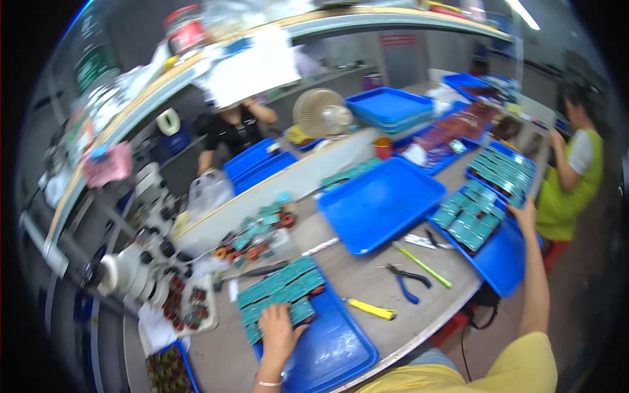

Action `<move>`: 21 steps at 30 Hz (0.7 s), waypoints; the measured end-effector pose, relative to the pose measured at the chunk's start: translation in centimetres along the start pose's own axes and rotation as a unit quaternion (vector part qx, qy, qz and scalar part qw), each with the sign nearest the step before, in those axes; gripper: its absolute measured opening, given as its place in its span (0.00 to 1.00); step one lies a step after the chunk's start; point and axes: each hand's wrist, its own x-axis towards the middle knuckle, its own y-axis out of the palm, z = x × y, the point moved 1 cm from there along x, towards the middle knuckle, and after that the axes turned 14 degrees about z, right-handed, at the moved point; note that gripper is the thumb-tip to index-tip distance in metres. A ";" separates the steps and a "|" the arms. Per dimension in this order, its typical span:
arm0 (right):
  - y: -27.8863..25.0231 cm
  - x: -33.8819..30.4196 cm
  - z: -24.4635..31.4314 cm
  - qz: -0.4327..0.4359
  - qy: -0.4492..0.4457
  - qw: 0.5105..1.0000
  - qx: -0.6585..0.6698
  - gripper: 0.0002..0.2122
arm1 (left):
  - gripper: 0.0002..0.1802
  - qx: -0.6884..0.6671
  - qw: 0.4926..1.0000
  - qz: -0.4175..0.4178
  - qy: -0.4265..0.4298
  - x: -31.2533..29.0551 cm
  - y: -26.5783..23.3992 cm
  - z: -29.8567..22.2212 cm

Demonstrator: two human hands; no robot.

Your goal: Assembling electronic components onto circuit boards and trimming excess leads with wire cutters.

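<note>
Head view: at a crowded workbench, a person in yellow is spreading both arms between two blue trays. The near tray is sitting close to the bench's front edge, its lower-right half lying bare and leaving room beside the left hand. The right-hand tray is jutting past the bench edge, while a large blue tray is lying bare between the two. A strip of open bench is running between the near tray and the pliers, with a yellow-handled tool lying in it and a light-green stick resting beyond.

Teal blocks are filling the far left end of the near tray, their rows pointing from lower left to upper right, across the tray's long axis, which is running from upper left to lower right. The left hand is resting over the nearest row, thumb standing apart from the fingers; whether it is gripping a block, one cannot tell. The right hand is reaching to the rims beside more teal pieces, blur hiding whether its fingers are closing on anything
</note>
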 end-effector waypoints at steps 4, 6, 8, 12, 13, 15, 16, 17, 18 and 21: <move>2.4 2.5 -2.6 0.090 0.041 0.992 0.078 0.26 | 0.32 0.019 0.999 -0.005 -0.036 0.0 0.3 0.7; 4.2 3.4 -2.4 0.101 0.004 0.992 0.080 0.24 | 0.31 0.028 0.999 -0.007 -0.038 -0.4 0.3 0.9; 5.3 3.8 -2.4 0.104 -0.024 0.991 0.078 0.21 | 0.30 -0.002 0.999 0.005 -0.033 -0.6 0.2 1.0; 5.8 4.4 -2.6 0.159 -0.017 0.986 0.052 0.26 | 0.28 -0.012 1.000 0.005 -0.026 -0.6 -0.4 0.3; 5.6 4.4 -1.8 0.183 0.010 0.980 0.080 0.25 | 0.28 -0.012 0.999 -0.002 -0.032 -0.4 0.1 0.2; 4.5 3.4 0.0 0.164 0.019 0.982 0.091 0.18 | 0.28 -0.003 0.999 -0.027 -0.031 0.3 0.7 0.0; 4.7 3.2 -0.4 0.166 0.014 0.982 0.090 0.18 | 0.28 0.005 0.999 -0.050 -0.019 0.5 0.6 -0.2; 4.6 3.1 -1.1 0.084 -0.033 0.995 0.045 0.17 | 0.28 -0.002 0.998 -0.055 -0.005 0.4 0.4 -0.4; 3.9 2.9 0.6 -0.001 -0.077 0.997 0.002 0.16 | 0.28 -0.003 0.998 -0.058 -0.007 0.5 0.1 -0.6; 0.8 -0.3 8.5 0.110 -0.089 0.984 0.111 0.16 | 0.24 -0.103 0.989 -0.106 0.013 0.7 -1.0 -1.8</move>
